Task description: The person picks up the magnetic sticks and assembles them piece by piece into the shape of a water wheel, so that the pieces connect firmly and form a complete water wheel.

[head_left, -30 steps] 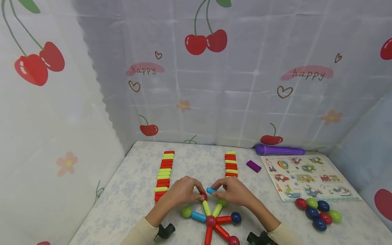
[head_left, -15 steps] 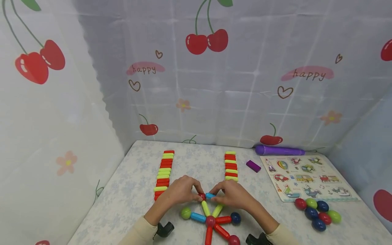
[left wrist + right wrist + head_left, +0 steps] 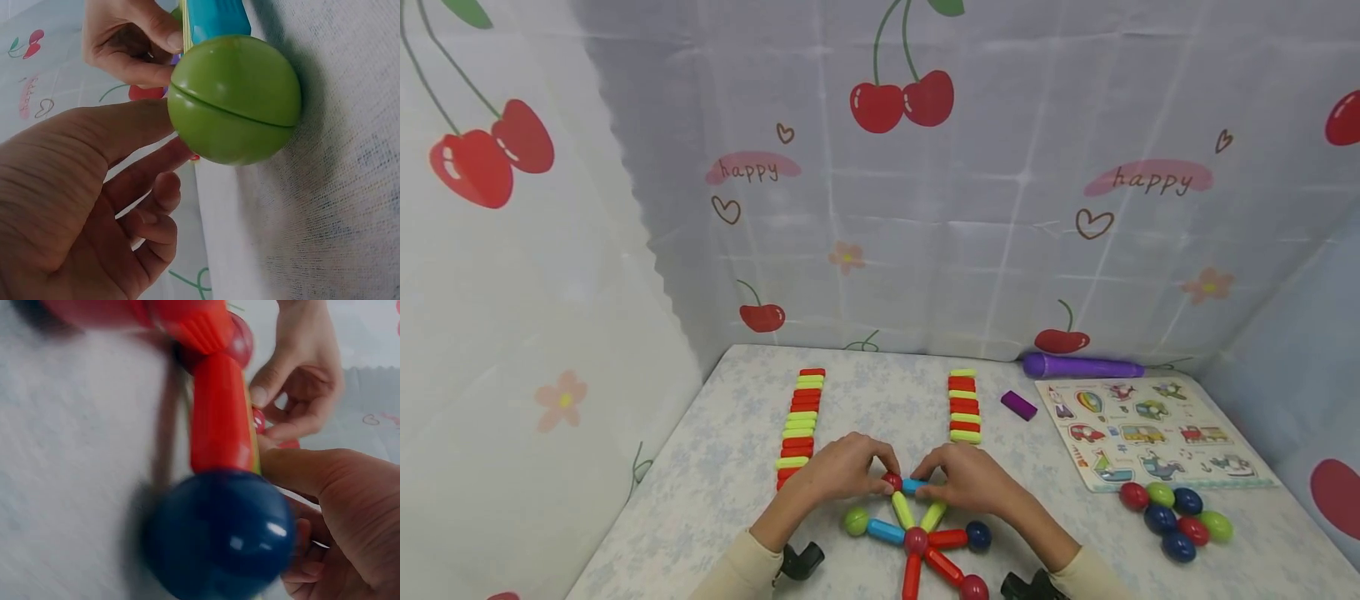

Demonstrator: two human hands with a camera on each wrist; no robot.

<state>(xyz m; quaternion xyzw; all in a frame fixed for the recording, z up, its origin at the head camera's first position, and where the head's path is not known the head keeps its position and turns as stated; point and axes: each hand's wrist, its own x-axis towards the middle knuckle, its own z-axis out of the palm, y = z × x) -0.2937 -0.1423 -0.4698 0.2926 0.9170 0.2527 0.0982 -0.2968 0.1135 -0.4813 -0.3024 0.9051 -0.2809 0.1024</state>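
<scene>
On the table lies a star of magnetic sticks and balls around a dark red centre ball (image 3: 915,540). My left hand (image 3: 880,477) pinches a small red ball (image 3: 892,481) at the tip of a green stick (image 3: 902,510). My right hand (image 3: 931,482) pinches a short blue stick (image 3: 913,485), whose end touches that red ball. In the left wrist view a green ball (image 3: 234,100) on a blue stick (image 3: 219,19) fills the frame. The right wrist view shows a dark blue ball (image 3: 219,534) on a red stick (image 3: 222,419), with the left hand (image 3: 300,381) behind.
Two rows of red and green sticks lie further back, one left (image 3: 799,425) and one right (image 3: 964,407). A purple block (image 3: 1018,405), a purple pen (image 3: 1082,366), a picture puzzle board (image 3: 1150,433) and several loose balls (image 3: 1176,521) lie to the right. Cherry-print cloth walls enclose the table.
My right hand has lowered the blue stick and brought its end against the red ball in my left hand. Both hands sank slightly toward the star.
</scene>
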